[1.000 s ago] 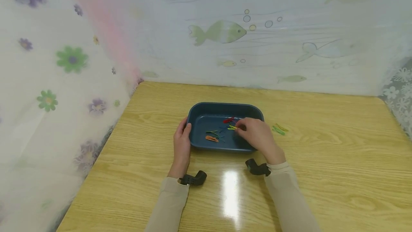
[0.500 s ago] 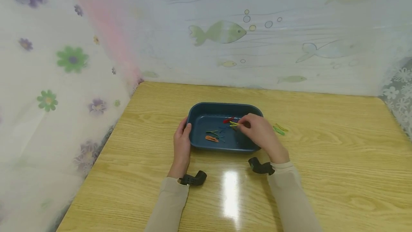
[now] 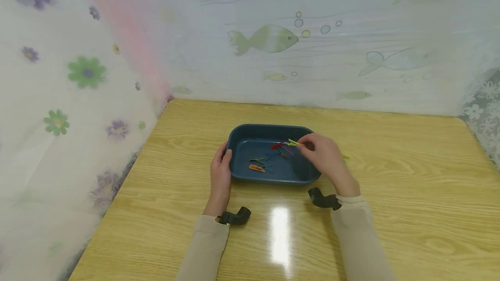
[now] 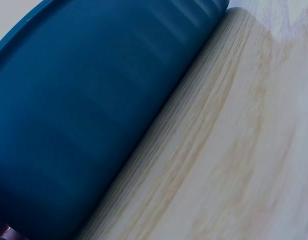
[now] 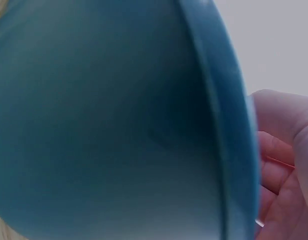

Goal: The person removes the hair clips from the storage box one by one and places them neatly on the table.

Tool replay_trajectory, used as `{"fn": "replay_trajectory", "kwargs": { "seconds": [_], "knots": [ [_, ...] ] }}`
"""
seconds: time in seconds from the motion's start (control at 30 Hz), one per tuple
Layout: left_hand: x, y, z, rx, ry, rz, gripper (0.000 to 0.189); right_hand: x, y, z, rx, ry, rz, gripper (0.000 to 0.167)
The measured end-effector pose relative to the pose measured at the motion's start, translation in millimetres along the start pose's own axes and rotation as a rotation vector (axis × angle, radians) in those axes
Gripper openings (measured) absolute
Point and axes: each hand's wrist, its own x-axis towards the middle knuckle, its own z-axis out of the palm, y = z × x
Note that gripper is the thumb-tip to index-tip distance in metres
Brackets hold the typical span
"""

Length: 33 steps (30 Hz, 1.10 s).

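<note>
A dark blue plastic tub [image 3: 273, 181] stands on the wooden table. My left hand [image 3: 221, 172] holds its left end, the thumb at the rim. Over the tub's right part, my right hand [image 3: 322, 153] pinches a yellow clothespin [image 3: 293, 142] between thumb and fingertips, its V-shaped end pointing left. On the tub floor lie a red clothespin [image 3: 277, 145], a purple one beside it, an orange clothespin [image 3: 256, 168] and several thin blue, brown and green ones. The left wrist view shows the tub's outer wall [image 4: 94, 110]; in the right wrist view, the rim hides the fingertips and clothespin.
Just right of my right hand, the tip of another yellow clothespin [image 3: 345, 156] shows on the table [image 3: 410, 177]; the hand covers the rest. Fish-patterned sheeting [image 3: 332, 64] hangs behind the table, and flowered sheeting [image 3: 90, 151] on the left.
My right hand has risen and moved right with the yellow clothespin, uncovering the purple and brown ones. It now hides the green clothespin on the table. My left hand stays put.
</note>
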Motion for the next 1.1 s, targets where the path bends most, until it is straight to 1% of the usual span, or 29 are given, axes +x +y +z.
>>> {"fn": "replay_trajectory", "kwargs": {
  "seconds": [0.13,0.27,0.4,0.6,0.67,0.83,0.9,1.1],
  "knots": [
    [5.0,-9.3,-1.0,-0.008,0.004,0.003,0.036,-1.0,2.0,-3.1,-0.001,0.005,0.011,0.019],
    [6.2,-11.1,-0.5,-0.005,0.006,0.007,0.036,-2.0,3.5,-5.2,0.001,0.010,0.020,0.019],
    [3.1,-6.3,-0.4,0.000,0.000,0.003,0.036,-3.3,5.8,-7.0,0.006,0.029,0.028,0.018],
    [-6.1,9.9,2.5,0.025,-0.001,0.010,0.037,-4.0,10.0,-11.3,0.030,0.079,0.021,0.017],
    [-7.0,11.5,2.6,0.026,-0.003,0.015,0.037,-4.2,11.7,-12.4,0.035,0.094,0.013,0.017],
    [0.2,-2.3,-0.6,0.006,-0.008,0.014,0.037,-5.5,17.6,-14.2,0.025,0.113,0.003,0.019],
    [2.7,-7.7,-1.5,-0.001,-0.005,0.017,0.036,-6.2,20.1,-15.3,0.022,0.115,0.013,0.021],
    [4.1,-11.8,-0.9,0.004,0.006,0.036,0.036,-9.7,27.1,-21.7,0.024,0.129,0.056,0.023]
  ]
}}
